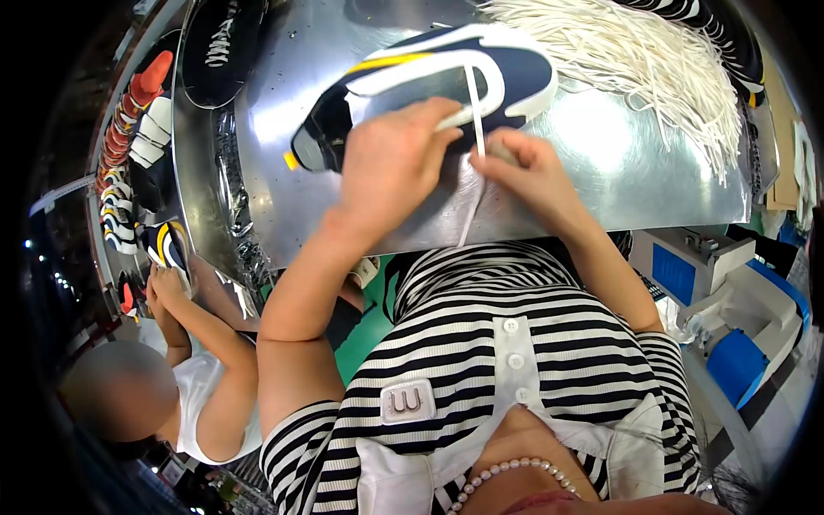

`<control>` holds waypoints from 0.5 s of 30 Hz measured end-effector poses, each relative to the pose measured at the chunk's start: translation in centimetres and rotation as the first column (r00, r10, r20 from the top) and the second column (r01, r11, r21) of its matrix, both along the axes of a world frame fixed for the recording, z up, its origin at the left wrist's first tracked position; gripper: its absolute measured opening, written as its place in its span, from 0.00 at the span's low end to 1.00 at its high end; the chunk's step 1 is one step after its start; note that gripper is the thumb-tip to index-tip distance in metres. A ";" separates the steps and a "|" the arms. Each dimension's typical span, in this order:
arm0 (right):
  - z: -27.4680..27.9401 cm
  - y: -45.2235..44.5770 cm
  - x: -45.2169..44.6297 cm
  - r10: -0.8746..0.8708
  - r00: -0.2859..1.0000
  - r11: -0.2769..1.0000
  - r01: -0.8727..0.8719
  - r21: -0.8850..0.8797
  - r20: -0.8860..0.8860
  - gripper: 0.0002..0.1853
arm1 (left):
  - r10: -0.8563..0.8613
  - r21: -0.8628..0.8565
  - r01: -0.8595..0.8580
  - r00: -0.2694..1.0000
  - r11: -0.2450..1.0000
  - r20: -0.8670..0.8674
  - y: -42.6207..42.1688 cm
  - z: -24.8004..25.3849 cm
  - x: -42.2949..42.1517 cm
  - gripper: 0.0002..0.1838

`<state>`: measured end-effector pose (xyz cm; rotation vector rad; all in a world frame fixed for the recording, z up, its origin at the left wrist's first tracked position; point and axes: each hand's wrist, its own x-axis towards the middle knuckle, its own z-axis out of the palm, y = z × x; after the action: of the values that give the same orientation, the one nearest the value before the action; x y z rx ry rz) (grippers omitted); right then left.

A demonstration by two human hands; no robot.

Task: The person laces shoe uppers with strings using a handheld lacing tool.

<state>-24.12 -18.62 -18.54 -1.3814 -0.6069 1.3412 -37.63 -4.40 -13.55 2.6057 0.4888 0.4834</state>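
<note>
A dark navy shoe upper (525, 73) with white trim and a yellow stripe lies on the metal table, its toe pointing right. One white lace (475, 103) crosses the shoe's opening and hangs down toward the table's front edge. My right hand (536, 176) pinches this lace between thumb and finger, just below the shoe. At the near side of the opening is my left hand (395, 159), blurred, its fingers curled at the shoe's edge; what they hold, if anything, is hidden.
A large pile of white laces (635, 64) covers the table's (601, 202) back right. A laced dark shoe (206, 73) is at the back left. Beyond the left edge stand rows of shoe parts (116, 206), and a co-worker's hands (167, 283) touch a shoe there.
</note>
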 end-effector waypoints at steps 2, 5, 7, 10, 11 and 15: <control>-0.1 -3.1 -0.2 0.204 0.941 0.979 -0.198 -0.048 0.270 0.08 | 0.047 -0.061 -0.047 0.999 0.997 0.005 1.3 1.7 -0.2 0.12; -0.7 -9.5 -0.4 0.277 0.773 0.926 -0.373 0.055 0.571 0.07 | 0.093 -0.093 -0.080 0.985 0.992 0.148 2.7 4.4 0.1 0.13; -0.1 -13.5 -0.6 0.309 0.793 0.950 -0.287 -0.124 0.525 0.07 | 0.078 -0.192 -0.020 0.951 0.981 0.300 3.5 5.4 0.5 0.12; 0.8 -15.0 -0.5 0.193 0.828 0.981 -0.152 -0.120 0.527 0.07 | 0.035 -0.149 -0.030 0.999 0.988 0.030 2.4 3.3 0.7 0.14; 1.8 -14.3 -0.2 0.181 0.854 0.980 -0.114 -0.164 0.487 0.06 | 0.028 -0.033 -0.035 0.984 0.999 -0.174 1.3 1.9 0.7 0.14; 2.6 -7.6 0.7 -0.227 0.849 0.970 0.156 0.185 0.477 0.08 | -0.051 -0.095 0.024 0.953 0.995 -0.299 -0.4 -2.6 0.1 0.13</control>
<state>-23.38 -26.19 -15.95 -1.6333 -0.8597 0.7600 -37.54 -4.78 -16.16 2.6056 0.5432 0.0464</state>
